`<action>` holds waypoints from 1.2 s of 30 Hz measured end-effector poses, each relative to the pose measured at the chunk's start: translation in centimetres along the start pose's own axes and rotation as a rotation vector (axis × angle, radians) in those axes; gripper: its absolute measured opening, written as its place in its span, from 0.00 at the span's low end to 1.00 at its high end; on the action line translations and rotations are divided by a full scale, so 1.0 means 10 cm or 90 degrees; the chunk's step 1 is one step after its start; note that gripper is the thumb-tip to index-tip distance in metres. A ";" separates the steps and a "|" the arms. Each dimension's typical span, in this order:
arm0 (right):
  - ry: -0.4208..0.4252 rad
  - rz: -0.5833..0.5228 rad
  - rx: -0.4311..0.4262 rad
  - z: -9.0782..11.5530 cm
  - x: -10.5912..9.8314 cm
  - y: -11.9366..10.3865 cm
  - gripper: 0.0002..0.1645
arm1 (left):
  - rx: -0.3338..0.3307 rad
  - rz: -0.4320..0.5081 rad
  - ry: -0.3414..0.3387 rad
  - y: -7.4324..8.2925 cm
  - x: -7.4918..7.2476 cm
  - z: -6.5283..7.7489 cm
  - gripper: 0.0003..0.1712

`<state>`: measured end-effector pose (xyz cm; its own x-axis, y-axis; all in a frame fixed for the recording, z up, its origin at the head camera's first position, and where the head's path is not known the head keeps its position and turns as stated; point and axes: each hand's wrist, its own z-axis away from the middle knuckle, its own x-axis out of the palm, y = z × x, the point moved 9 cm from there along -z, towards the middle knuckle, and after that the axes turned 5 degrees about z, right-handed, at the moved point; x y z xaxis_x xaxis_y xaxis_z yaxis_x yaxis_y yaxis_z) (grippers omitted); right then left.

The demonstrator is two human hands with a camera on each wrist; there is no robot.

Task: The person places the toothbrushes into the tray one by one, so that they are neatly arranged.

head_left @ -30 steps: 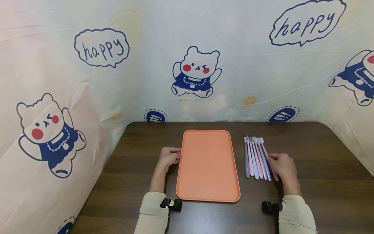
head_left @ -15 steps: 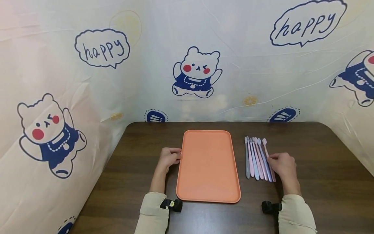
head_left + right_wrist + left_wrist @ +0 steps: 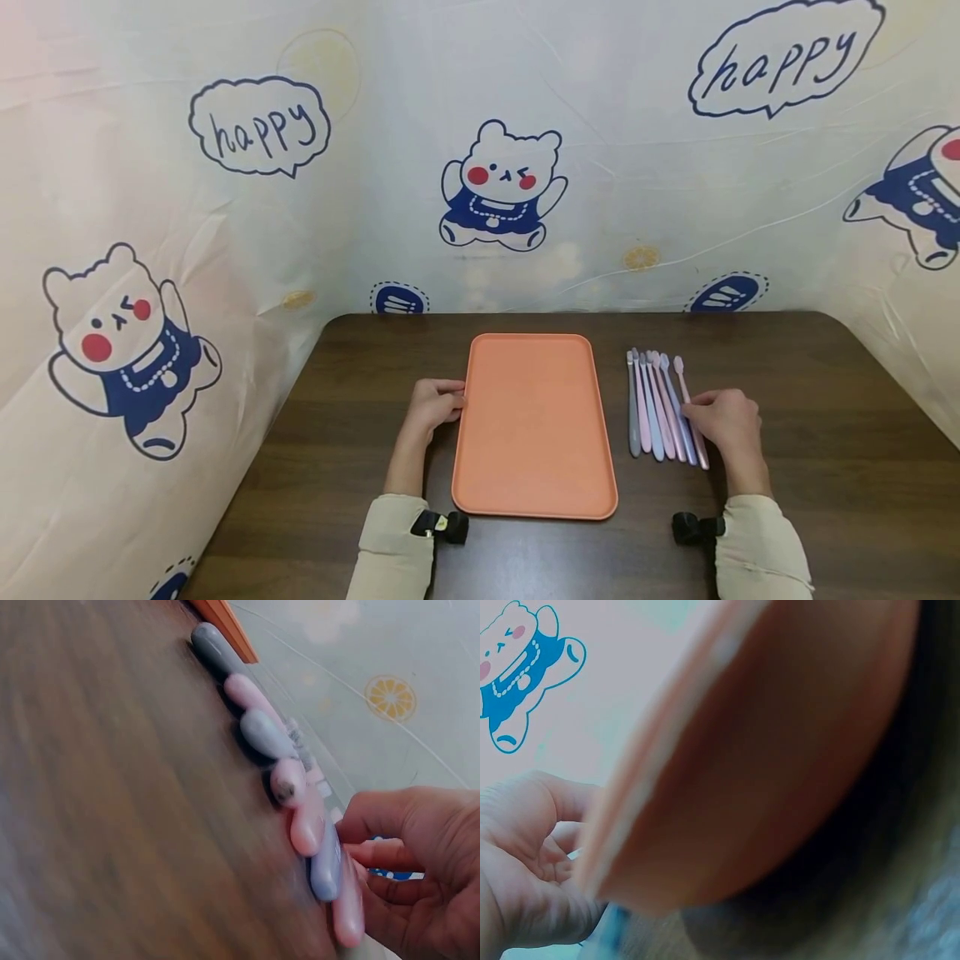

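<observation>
Cream, creased, wrist-length sleeves (image 3: 392, 546); black, blocky wrist-worn cameras (image 3: 456, 527); small yellowish mark (image 3: 440, 522) on the left strap (image 3: 423, 522)

On my feed I have a dark brown wood-grain table (image 3: 337, 467) with rounded far corners. Directly on it I see a rectangular orange tray (image 3: 534, 425) with a low rim and, near its right side, seven slim grey, pink and bluish toothbrushes (image 3: 663, 417) in a row, heads toward the far edge.
</observation>
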<state>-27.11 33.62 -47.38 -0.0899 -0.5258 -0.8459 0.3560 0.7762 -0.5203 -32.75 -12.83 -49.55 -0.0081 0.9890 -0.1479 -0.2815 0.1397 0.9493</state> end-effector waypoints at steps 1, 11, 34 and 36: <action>0.000 -0.006 -0.001 0.00 0.00 0.01 0.22 | -0.001 0.000 0.000 -0.01 0.00 0.00 0.19; 0.012 -0.092 0.035 -0.02 -0.05 0.13 0.23 | 0.001 0.005 0.002 -0.01 -0.01 -0.01 0.19; -0.195 -0.356 0.022 0.04 0.15 0.10 0.37 | 0.010 0.002 -0.004 -0.01 -0.01 -0.03 0.20; -0.199 -0.354 0.021 0.04 0.15 0.08 0.36 | 0.009 0.004 -0.002 -0.01 -0.01 -0.03 0.20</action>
<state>-26.57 33.32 -49.07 0.0048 -0.9276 -0.3734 0.3639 0.3495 -0.8634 -33.00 -12.96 -49.76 -0.0061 0.9900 -0.1413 -0.2677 0.1345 0.9541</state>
